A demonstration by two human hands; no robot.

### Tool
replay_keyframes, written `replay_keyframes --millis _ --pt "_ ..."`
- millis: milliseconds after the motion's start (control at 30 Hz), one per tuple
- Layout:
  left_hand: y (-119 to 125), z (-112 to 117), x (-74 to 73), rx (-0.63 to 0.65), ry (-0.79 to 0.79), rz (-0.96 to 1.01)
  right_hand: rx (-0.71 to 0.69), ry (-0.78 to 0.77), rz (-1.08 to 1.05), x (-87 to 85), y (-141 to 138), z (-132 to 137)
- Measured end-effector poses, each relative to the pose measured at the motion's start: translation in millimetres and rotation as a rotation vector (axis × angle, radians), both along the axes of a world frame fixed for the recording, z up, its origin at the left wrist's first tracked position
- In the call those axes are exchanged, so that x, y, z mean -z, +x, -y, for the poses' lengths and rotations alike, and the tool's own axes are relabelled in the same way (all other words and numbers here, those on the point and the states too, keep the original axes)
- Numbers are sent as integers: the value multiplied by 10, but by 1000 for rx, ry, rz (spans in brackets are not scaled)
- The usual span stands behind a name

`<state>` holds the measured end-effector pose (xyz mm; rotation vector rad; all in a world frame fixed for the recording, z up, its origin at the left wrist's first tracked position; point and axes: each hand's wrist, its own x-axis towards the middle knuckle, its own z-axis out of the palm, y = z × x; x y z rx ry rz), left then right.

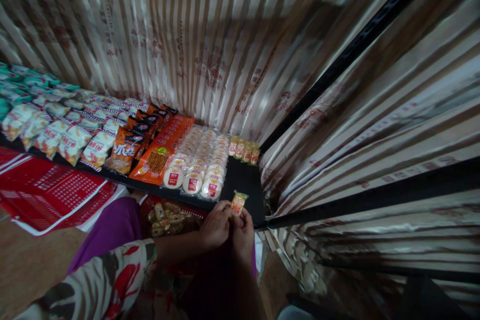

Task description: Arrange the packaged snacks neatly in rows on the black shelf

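Observation:
Between my two hands, near the shelf's front edge, is a small yellow wrapped snack [238, 203] with a red label. My left hand [216, 223] pinches it from the left side. The fingers of my right hand [243, 232] close on its lower right part. Several matching wrapped snacks [243, 150] stand in a row at the back right of the black shelf [245, 180]. Left of them lie rows of round white rice crackers [193, 182] in clear packs. More small yellow packets [170, 219] lie in a red basket below the shelf edge.
Orange bags [159, 155], black-and-orange bags [123, 150] and white snack bags [75, 140] fill the shelf leftward. A red basket [56, 190] stands at the lower left. Striped curtain [210, 50] hangs behind, and a black post [330, 70] rises at the right corner.

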<state>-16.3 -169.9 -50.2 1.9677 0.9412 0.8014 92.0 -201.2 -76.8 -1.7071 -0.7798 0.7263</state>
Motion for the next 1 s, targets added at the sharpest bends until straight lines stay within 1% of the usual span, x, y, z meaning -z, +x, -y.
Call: replay_keyframes --millis 100,167,367,533,667,767,867,1000 --pt "78 -67 -34 -27 -16 -11 23 -9 -78 28 50 -82" --pt "132 -124 -43 -33 -16 -12 30 -5 -85 52 96 -138" --pt "316 -281 -32 -73 -37 -80 52 26 33 107 256 -312" --pt "459 -370 -16 -129 -90 -90 33 26 42 174 354 -459" --pt "545 -437 -13 -139 -144 -54 29 26 49 200 405 -580" --pt "599 -482 -24 -156 -154 -45 14 15 62 180 441 -675" --pt "662 -525 -20 -192 -185 -75 3 7 91 122 463 -761" --pt "761 -601 55 -258 -174 -56 -33 -26 157 17 470 -870"
